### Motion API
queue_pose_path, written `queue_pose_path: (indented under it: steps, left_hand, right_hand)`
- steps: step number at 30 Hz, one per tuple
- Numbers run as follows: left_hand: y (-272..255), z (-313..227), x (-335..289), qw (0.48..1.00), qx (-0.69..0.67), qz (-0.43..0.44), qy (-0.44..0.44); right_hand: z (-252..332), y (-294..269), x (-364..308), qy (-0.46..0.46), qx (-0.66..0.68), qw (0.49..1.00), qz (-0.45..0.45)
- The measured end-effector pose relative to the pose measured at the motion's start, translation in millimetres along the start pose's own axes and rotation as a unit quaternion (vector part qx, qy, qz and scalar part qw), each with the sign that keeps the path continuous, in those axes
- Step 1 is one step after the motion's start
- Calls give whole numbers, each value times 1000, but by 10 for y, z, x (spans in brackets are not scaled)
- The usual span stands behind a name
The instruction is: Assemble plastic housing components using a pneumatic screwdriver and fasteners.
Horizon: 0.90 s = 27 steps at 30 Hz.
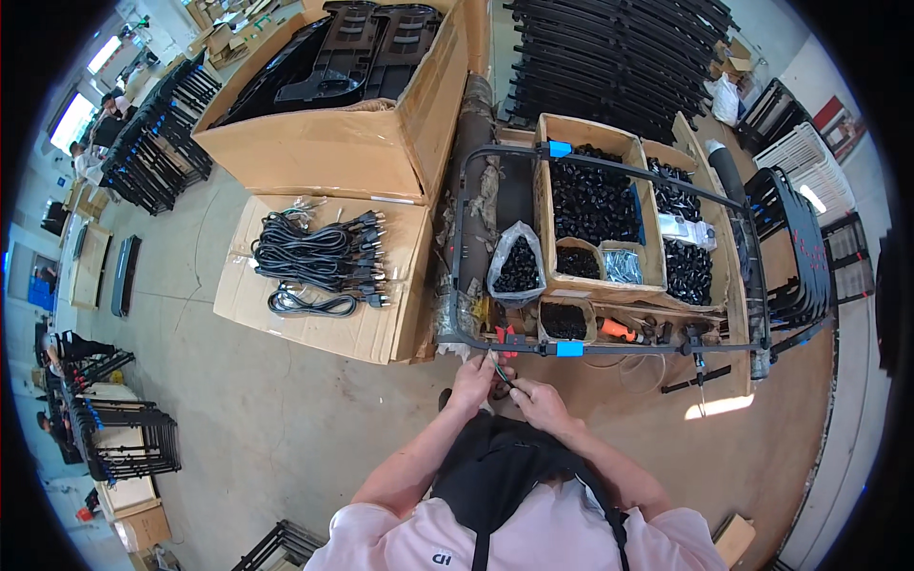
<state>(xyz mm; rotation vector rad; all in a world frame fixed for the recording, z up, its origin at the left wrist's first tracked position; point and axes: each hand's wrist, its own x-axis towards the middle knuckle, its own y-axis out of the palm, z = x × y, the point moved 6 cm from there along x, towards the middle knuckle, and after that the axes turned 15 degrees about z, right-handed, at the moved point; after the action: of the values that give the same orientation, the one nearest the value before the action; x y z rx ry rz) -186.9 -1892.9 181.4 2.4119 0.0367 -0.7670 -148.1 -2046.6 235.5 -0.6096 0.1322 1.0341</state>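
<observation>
Where hands meet — small dark part (pixel 502 374) pinched between fingers (pixel 490 363).

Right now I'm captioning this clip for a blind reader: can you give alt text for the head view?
A person's left hand and right hand meet over a small dark part at the near bar of a black metal frame. Beyond it, cardboard boxes hold black parts, and black cables lie on flat cardboard.
</observation>
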Motion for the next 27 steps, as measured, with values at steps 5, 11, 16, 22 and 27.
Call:
queue_pose_path:
  steps: [5,11,16,22,27]
  left_hand:
    - [-70,-73,-84,967,239,-55,76]
    - [-352,34,-609,908,357,-207,73]
    - [-204,358,-526,882,463,-9,88]
    - [-264,475,-291,879,447,33,161]
    - [-303,487,-341,916,381,65,110]
  right_hand:
    - [6,-9,121,52,27,998,18]
    - [71,14,405,52,44,998,11]
    - [107,71,526,46,131,990,13]
    - [190,112,559,130,150,980,2]
    - [655,-303,447,151,-123,980,27]
